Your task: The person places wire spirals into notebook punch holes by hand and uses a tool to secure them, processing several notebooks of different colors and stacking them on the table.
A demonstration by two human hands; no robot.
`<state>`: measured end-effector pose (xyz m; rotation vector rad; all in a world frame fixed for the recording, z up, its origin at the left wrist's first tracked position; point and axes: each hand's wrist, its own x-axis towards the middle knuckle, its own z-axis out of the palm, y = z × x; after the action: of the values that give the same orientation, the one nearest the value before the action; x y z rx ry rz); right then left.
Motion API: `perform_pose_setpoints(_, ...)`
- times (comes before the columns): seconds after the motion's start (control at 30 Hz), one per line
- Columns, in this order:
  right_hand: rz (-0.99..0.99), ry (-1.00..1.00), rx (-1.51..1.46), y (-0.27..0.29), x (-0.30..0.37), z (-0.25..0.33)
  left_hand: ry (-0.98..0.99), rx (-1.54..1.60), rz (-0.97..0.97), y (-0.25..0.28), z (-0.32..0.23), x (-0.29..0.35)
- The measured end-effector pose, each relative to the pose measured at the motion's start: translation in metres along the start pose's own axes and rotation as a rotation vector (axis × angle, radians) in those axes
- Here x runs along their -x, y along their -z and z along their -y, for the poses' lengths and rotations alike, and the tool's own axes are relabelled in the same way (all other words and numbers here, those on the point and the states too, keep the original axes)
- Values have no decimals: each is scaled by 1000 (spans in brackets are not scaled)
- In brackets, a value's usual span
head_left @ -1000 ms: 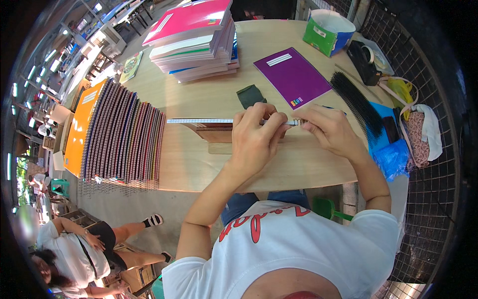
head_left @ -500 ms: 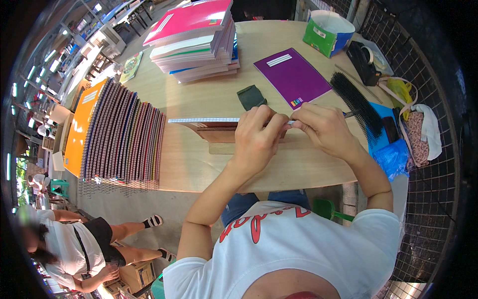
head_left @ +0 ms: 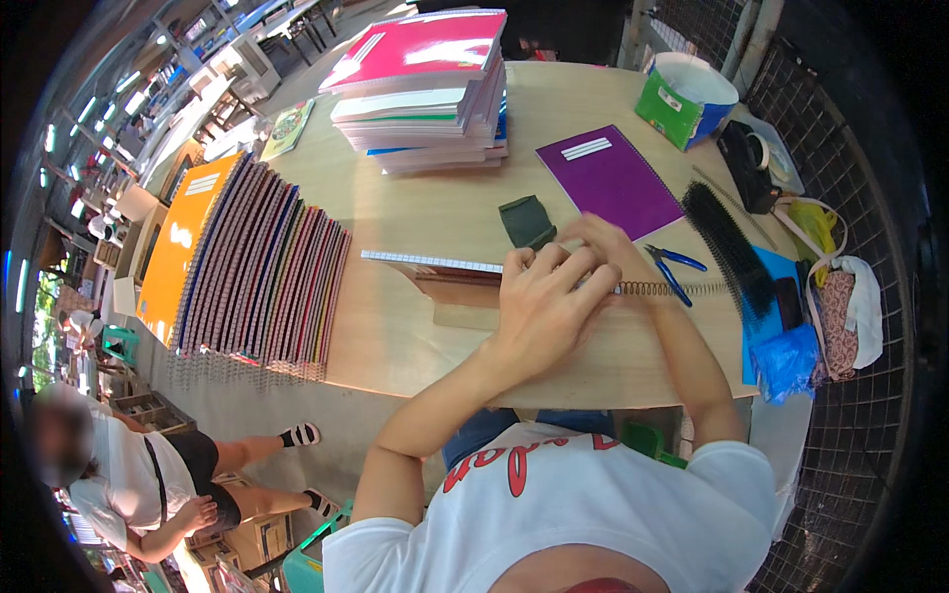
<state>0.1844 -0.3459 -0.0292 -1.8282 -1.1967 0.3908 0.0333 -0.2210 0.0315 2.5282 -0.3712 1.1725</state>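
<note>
Your right hand point(head_left: 596, 235) has crossed behind your left hand point(head_left: 554, 301), whose fingers close over the upright notebook point(head_left: 432, 264), likely steadying it; the right's hold is hidden. Rightward from the grip runs a coil point(head_left: 643, 289), with pliers point(head_left: 659, 257) just beyond, seemingly within reach.

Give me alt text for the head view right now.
A person's left hand holds a notebook on edge, the right hand just beyond; a spiral coil extends rightward. Around them on the table are blue-handled pliers, a purple notebook, and stacked notebooks.
</note>
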Motion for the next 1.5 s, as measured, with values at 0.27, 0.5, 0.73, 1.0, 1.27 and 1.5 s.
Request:
perform_pose_setpoints(0.27, 410, 156, 702, -9, -85, -51, -32, 73, 113, 10, -1, -5)
perform_pose_setpoints(0.5, 21, -395, -386, 40, 13, 4, -11, 13, 58, 16, 15, 8)
perform_pose_setpoints(0.73, 125, -30, 28, 73, 56, 42, 90, 132, 63, 3, 22, 3)
perform_pose_setpoints(1.0, 214, -133, -50, 78, 41, 72, 53, 169, 48, 9, 21, -1)
perform_pose_setpoints(1.27, 323, 134, -368, 80, 38, 72, 55, 127, 61, 12, 19, 2)
perform_pose_setpoints(1.5, 278, 0, -302, 73, 25, 74, 74, 206, 37, 10, 18, 0)
